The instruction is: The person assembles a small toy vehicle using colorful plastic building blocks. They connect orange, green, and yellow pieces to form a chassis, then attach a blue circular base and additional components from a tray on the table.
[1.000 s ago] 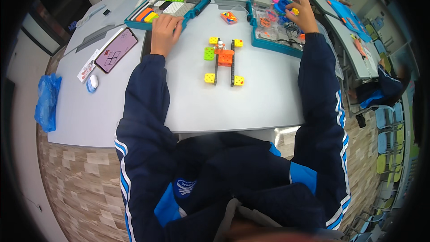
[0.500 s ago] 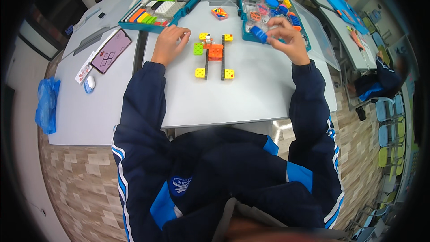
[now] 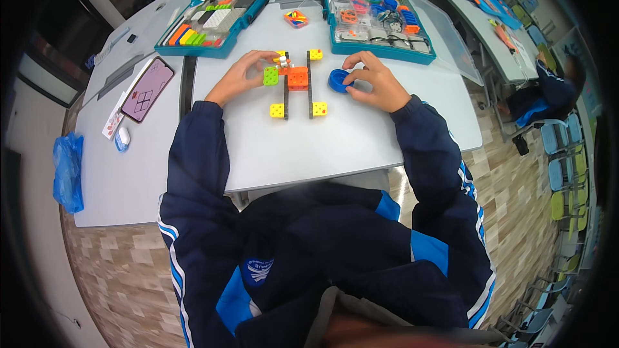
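Observation:
A small block model (image 3: 297,78) lies on the table in front of me. It has two dark parallel beams, orange blocks in the middle, yellow blocks at the beam ends, and a green block (image 3: 271,76) on its left side. My left hand (image 3: 240,78) grips the model's upper left part, thumb by the green block and fingers by a yellow one they partly cover. Right of the model, my right hand (image 3: 377,84) pinches a round blue wheel (image 3: 338,81) between thumb and fingers. The wheel is tilted, its hollow side showing, and stays apart from the model.
Two teal-edged cases of blocks (image 3: 233,44) and wheels (image 3: 380,53) stand at the back, a small box of coloured parts (image 3: 296,19) between them. On the left lie a phone (image 3: 147,89) and a white case (image 3: 122,138). A blue plastic bag (image 3: 68,171) hangs farther left.
My right hand has brought the blue wheel from over the right case down beside the model. The left hand has moved in from beside the model onto its upper left part.

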Tool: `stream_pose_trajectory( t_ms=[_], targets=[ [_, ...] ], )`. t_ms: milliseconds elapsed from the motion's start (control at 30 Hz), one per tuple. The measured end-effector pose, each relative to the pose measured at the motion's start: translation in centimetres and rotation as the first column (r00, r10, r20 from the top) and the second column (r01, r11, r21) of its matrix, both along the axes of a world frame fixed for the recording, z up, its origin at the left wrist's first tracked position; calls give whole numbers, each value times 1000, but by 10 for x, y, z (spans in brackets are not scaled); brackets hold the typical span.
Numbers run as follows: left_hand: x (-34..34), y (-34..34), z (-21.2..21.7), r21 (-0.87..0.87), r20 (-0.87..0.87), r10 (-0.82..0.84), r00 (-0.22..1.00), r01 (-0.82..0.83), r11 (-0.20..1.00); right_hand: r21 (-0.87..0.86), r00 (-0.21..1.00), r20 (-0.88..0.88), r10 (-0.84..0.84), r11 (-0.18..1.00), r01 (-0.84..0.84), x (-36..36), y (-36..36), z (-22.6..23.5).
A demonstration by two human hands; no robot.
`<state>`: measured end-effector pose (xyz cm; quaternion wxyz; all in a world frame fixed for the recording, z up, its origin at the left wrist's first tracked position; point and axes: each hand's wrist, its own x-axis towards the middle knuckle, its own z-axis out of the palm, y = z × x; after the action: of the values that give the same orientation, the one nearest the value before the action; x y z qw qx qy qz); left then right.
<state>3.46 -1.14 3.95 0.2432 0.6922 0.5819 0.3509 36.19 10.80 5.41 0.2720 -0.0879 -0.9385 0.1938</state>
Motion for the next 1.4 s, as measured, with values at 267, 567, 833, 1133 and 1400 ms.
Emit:
stream_pose_trajectory(
  t_ms=[267,567,833,1133,1400],
  targets=[
    [12,4,-4,36,-89,52,995,-49,998,126,1000,22,-10,992,7,4,-1,-5],
    [14,15,-25,258,-111,123,986,-91,962,58,990,104,-100,994,95,2,-2,-17],
    [14,19,-37,332,-29,129,991,-112,937,103,993,85,-76,992,67,3,2,-20],
    [18,19,-34,302,104,126,987,-152,941,-100,986,-121,-119,989,107,16,23,-3],
    [22,8,-16,299,-142,143,979,-95,950,293,730,24,-683,703,648,67,180,26]
  ],
)
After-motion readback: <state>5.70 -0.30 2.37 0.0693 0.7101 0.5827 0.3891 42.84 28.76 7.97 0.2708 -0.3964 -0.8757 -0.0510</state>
